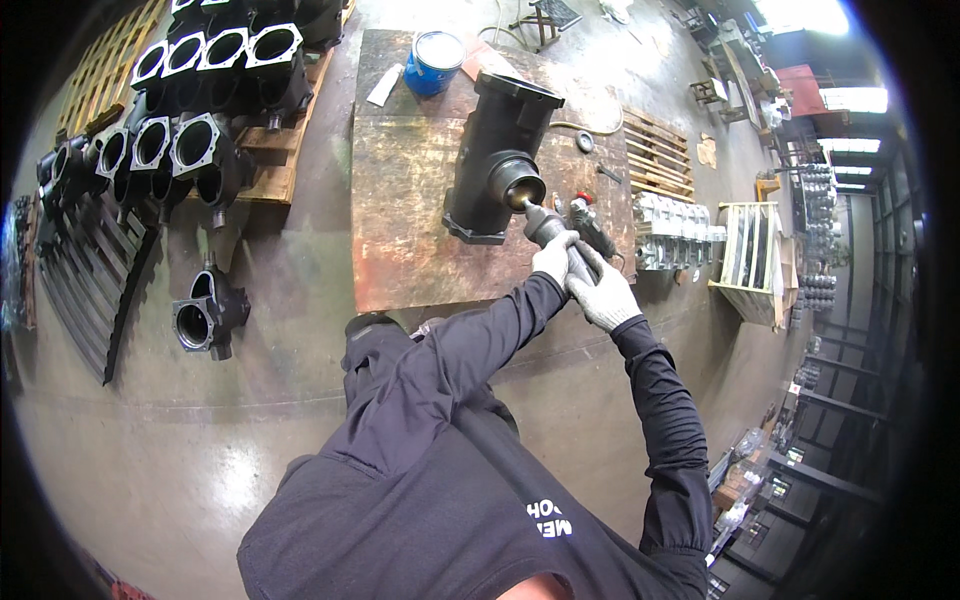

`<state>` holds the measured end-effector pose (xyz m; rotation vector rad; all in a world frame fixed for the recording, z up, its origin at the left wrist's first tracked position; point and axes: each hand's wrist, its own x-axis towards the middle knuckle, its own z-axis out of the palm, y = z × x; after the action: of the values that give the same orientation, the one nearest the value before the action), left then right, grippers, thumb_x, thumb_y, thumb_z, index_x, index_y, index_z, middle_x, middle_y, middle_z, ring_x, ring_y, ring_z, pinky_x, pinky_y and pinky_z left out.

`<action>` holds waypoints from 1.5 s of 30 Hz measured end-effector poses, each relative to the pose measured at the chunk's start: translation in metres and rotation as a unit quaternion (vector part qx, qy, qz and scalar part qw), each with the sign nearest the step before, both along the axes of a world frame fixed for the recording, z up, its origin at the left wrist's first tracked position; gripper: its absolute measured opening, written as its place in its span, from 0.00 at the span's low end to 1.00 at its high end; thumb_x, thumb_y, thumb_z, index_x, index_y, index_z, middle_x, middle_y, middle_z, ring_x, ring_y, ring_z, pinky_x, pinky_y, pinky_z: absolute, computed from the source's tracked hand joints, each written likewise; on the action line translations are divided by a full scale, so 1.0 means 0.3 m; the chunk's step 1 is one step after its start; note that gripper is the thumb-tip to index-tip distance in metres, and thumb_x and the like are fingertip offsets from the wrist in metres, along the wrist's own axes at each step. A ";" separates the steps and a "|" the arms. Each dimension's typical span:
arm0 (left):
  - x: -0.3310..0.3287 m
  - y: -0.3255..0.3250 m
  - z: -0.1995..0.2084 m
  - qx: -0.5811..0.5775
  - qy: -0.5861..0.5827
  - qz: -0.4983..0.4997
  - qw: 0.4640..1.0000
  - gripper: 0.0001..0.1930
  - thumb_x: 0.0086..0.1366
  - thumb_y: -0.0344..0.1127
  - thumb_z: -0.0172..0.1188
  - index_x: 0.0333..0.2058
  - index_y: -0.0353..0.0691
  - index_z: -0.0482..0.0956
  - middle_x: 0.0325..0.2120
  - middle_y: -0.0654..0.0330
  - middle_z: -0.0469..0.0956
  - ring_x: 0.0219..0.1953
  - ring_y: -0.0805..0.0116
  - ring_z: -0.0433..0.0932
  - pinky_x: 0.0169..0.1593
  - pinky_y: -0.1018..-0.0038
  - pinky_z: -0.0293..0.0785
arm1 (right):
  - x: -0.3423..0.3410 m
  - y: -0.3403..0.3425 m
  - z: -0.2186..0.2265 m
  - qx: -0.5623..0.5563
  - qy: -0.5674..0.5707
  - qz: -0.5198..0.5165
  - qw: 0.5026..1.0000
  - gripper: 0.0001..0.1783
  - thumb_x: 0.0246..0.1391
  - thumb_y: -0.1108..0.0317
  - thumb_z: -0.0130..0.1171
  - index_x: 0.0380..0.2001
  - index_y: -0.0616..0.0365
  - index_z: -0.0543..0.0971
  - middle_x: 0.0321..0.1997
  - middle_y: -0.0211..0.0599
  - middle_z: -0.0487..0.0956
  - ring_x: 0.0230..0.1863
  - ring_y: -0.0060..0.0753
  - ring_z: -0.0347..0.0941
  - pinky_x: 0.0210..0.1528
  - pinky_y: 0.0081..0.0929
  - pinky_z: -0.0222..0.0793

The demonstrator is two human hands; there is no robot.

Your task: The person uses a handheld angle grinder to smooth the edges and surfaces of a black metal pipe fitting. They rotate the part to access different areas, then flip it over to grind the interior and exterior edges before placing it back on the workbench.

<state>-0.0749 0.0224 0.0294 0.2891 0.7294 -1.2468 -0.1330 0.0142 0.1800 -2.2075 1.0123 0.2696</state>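
A black cast-metal pipe body [490, 140] with flanged ends lies on the worn wooden table [400, 220]. Its round side branch [518, 183] faces me, bare metal showing inside the mouth. I hold a grey straight die grinder [543, 224] with its thin tip at that mouth; how far it reaches in I cannot tell. My left hand [554, 260], in a white glove, is closed round the front of the grinder's body. Farther back, my white-gloved right hand [606, 294] grips its rear part. Just right of the grinder lies a dark power tool [592, 228] with a red part.
A blue can [433, 66] and a white tube [384, 85] stand and lie at the table's far left. A black ring [585, 142] lies to the right. Many black castings [195, 145] are stacked at left; one casting [208, 312] sits on the floor. A wooden pallet [657, 155] lies beyond the table.
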 end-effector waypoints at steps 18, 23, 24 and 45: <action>0.199 -0.156 -0.310 -0.033 0.005 -0.028 0.999 0.11 0.64 0.43 0.58 0.34 0.41 0.78 0.26 0.53 0.81 0.31 0.51 0.80 0.43 0.55 0.77 | 0.214 -0.110 -0.187 -0.008 0.036 0.026 0.999 0.42 0.50 0.50 0.63 0.66 0.57 0.69 0.58 0.56 0.77 0.59 0.49 0.76 0.61 0.34 0.69; 0.196 -0.157 -0.279 -0.107 0.005 -0.049 0.993 0.12 0.65 0.44 0.58 0.35 0.41 0.77 0.28 0.52 0.81 0.32 0.51 0.79 0.45 0.54 0.77 | 0.210 -0.129 -0.161 0.035 0.062 -0.014 0.997 0.42 0.50 0.52 0.63 0.66 0.57 0.68 0.59 0.55 0.77 0.59 0.47 0.76 0.61 0.34 0.69; 0.194 -0.147 -0.265 -0.086 0.007 -0.052 0.995 0.12 0.65 0.43 0.58 0.36 0.41 0.77 0.28 0.52 0.81 0.32 0.51 0.80 0.45 0.54 0.77 | 0.204 -0.130 -0.158 0.024 0.062 0.004 0.998 0.42 0.50 0.52 0.63 0.67 0.57 0.68 0.59 0.55 0.77 0.59 0.47 0.76 0.62 0.34 0.69; 0.016 -0.013 -0.094 0.035 -0.040 -0.041 0.998 0.06 0.63 0.36 0.61 0.35 0.42 0.75 0.22 0.58 0.79 0.23 0.58 0.79 0.32 0.60 0.80 | 0.005 0.008 -0.033 0.044 -0.007 -0.025 0.999 0.41 0.52 0.58 0.64 0.67 0.60 0.66 0.65 0.51 0.73 0.65 0.43 0.71 0.66 0.32 0.64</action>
<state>-0.0700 0.0187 0.0014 0.4278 0.6978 -1.2811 -0.1316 0.0165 0.1701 -2.0988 1.0282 0.2710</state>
